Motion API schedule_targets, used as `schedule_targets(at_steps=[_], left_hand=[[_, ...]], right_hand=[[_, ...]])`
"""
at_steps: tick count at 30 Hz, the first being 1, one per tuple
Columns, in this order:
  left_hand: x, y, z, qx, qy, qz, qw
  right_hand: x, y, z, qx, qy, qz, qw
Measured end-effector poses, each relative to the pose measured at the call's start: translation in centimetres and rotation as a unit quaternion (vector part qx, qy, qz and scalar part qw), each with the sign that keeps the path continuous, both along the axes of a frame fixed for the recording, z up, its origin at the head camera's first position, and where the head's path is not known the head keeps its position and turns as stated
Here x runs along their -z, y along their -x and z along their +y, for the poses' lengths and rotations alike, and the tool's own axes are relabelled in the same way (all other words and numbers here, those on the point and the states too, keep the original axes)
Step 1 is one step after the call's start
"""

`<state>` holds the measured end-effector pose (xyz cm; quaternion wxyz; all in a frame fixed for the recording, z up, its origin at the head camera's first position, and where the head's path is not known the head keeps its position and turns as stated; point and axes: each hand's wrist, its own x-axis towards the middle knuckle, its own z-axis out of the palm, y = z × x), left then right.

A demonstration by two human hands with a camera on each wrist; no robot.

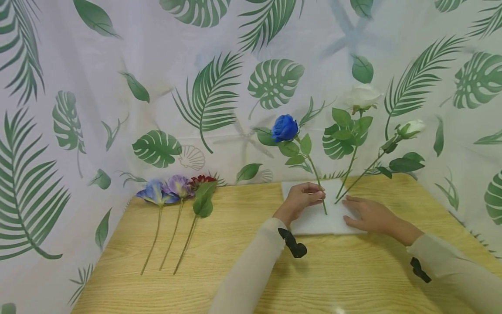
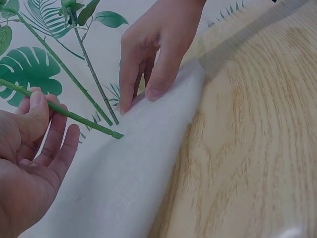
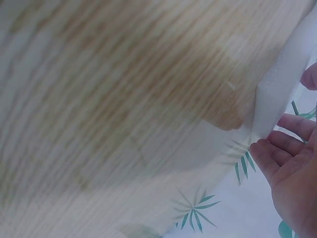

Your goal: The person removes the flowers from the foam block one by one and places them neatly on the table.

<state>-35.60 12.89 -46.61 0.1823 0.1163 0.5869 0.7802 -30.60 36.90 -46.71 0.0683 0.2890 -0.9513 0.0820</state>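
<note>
My left hand (image 1: 301, 200) pinches the green stem of a blue rose (image 1: 285, 128) between thumb and fingers. The stem's lower tip is right at the top of a white foam block (image 1: 307, 226). A white rose (image 1: 362, 98) and a smaller white rose (image 1: 409, 129) stand tilted in the block, the smaller one leaning farther right. My right hand (image 1: 370, 214) rests on the block's right end, fingers extended. In the left wrist view its thumb (image 2: 156, 89) lies on the top face and its fingers reach the far edge.
Three more artificial flowers lie side by side on the wooden table (image 1: 235, 257) at left: a blue one (image 1: 157, 192), a purple one (image 1: 179, 186) and a dark red one (image 1: 201, 181) with green leaves. A leaf-printed white curtain (image 1: 219, 39) hangs behind the table.
</note>
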Motion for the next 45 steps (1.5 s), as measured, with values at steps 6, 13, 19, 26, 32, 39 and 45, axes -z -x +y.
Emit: schedule_targets(at_steps=[6, 13, 19, 26, 32, 39, 45], left_hand=[[0.2, 0.0, -0.1, 0.011, -0.001, 0.007, 0.9999], [0.1, -0.1, -0.3, 0.026, -0.001, 0.019, 0.9995], [0.1, -0.4, -0.5, 0.024, -0.003, 0.022, 0.9995], [-0.1, -0.3, -0.8, 0.014, -0.001, 0.029, 0.9995], [-0.5, -0.1, -1.3, 0.008, -0.002, 0.028, 0.9996], [-0.4, 0.2, -1.9, 0.002, 0.008, 0.024, 0.9997], [-0.5, 0.5, -2.7, -0.003, 0.015, 0.027, 0.9995]], right_hand=[[0.2, 0.0, 0.1, 0.003, -0.001, 0.002, 1.0], [0.2, -0.1, 0.1, 0.008, -0.003, -0.005, 1.0], [0.5, -0.2, 0.1, 0.002, -0.002, 0.0, 1.0], [-0.3, -0.4, -0.4, -0.002, 0.009, 0.003, 1.0], [-0.4, -0.3, -0.6, 0.0, 0.007, 0.0, 1.0], [-0.3, -0.4, -0.5, 0.002, -0.002, -0.002, 1.0], [-0.6, -0.6, -0.5, 0.003, -0.003, -0.005, 1.0]])
